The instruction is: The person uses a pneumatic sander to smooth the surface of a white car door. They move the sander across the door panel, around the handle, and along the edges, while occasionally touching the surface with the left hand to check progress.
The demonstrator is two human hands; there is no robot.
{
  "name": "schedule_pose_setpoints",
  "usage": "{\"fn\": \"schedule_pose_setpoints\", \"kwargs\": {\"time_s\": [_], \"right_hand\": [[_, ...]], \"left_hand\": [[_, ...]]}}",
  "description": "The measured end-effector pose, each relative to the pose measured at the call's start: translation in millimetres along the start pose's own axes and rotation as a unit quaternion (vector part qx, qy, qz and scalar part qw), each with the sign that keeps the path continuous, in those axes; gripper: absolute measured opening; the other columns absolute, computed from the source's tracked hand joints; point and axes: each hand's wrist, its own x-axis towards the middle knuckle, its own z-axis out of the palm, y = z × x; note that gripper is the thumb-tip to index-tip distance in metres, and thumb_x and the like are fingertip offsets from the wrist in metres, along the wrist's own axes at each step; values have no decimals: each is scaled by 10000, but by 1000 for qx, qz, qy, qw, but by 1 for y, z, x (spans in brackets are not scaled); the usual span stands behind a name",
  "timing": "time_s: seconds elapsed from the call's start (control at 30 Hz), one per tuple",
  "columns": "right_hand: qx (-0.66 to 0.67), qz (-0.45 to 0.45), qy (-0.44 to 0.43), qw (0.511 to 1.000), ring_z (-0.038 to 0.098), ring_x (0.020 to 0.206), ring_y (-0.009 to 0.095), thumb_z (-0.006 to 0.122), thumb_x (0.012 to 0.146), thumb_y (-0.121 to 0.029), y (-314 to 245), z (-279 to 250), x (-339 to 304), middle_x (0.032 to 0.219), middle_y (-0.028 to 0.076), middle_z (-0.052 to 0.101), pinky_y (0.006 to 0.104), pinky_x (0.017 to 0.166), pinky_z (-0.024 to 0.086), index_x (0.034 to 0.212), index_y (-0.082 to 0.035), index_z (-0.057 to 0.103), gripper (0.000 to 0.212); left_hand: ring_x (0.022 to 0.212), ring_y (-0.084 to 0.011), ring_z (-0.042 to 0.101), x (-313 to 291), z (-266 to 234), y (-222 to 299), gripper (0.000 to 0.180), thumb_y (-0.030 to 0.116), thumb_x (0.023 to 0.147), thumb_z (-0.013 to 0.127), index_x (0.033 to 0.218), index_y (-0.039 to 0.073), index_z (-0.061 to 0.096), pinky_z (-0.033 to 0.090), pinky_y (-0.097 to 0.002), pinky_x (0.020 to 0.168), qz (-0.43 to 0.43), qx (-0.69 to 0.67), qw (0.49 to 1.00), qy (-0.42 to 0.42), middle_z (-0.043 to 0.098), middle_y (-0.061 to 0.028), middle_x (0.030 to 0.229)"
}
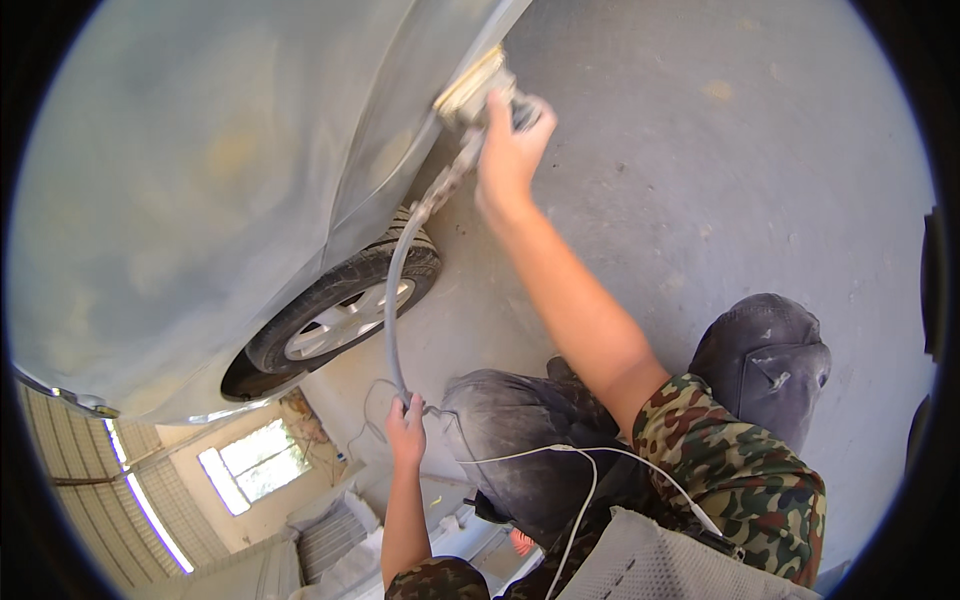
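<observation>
Right hand (515,150) is up near the top center of the frame, clamped on a grey sanding tool (478,90) with a pale yellowish pad. That pad is right up against the lower edge of a car body panel (240,160), which fills most of the upper left. Tool's a bit blurry, so I can't make out how every finger sits on it.

Left hand (405,425) is way down at lower center, closed around a grey hose (392,300). The hose curves up from there to the sanding tool, crossing in front of the wheel (340,325) on its way (silver spokes, black tire, left of center).

Panel finish is patchy, cloudy grey with a couple of yellowish smudges. Grey floor (720,170) takes up the right side, and the person's knees poke in at lower center and right in dusty dark trousers (520,430). Camo sleeves (745,480) on both arms, plus a thin white cable (562,447) draped across the lap. Bright window (262,465) at lower left.
</observation>
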Motion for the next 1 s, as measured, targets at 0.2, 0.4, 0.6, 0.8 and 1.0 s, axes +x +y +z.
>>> {"fn": "schedule_pose_setpoints", "kwargs": {"time_s": [0.2, 0.4, 0.6, 0.8, 1.0], "right_hand": [[-67, -131, -3, 989, 556, 1007, 170, 739, 972, -261, 35, 3, -59, 1173, 126, 534, 337, 856, 508, 1364, 12, 367, 605], [-135, -118, -22, 984, 537, 1074, 180, 735, 980, -277, 184, -22, -161, 1212, 132, 518, 342, 949, 480, 1370, 12, 362, 612], [-81, 7, -77, 994, 603, 942, 161, 704, 1003, -221, 271, -40, -233, 1151, 125, 546, 316, 791, 526, 1367, -36, 336, 551], [-145, 1, -55, 988, 626, 847, 157, 691, 1007, -188, 249, -49, -254, 1139, 117, 551, 310, 724, 534, 1370, -62, 323, 532], [-53, -44, -32, 997, 533, 1182, 254, 736, 958, -261, 141, -51, -163, 1266, 174, 524, 387, 1050, 431, 1397, -41, 359, 619]], "left_hand": [[674, -130, 540, 76, 5, -103, 323, 281, 1045, 652, 892, -3, 625, 456, -326, 636, 87, -52, 993, -53, 612, -53, 713], [644, -111, 415, 116, -4, -278, 378, 277, 1060, 626, 793, 16, 562, 375, -333, 579, 59, -76, 995, 8, 485, -13, 650], [632, -107, 388, 117, -47, -374, 441, 291, 1076, 596, 733, 32, 497, 367, -331, 567, 18, -70, 996, 62, 442, 10, 643], [616, -119, 388, 67, -51, -353, 436, 290, 1073, 600, 738, 30, 501, 370, -341, 555, -9, -70, 994, 87, 433, 5, 639], [604, -158, 441, 35, -30, -248, 352, 290, 1055, 633, 850, 7, 585, 406, -359, 569, 56, 14, 998, 28, 494, -63, 641]]}}
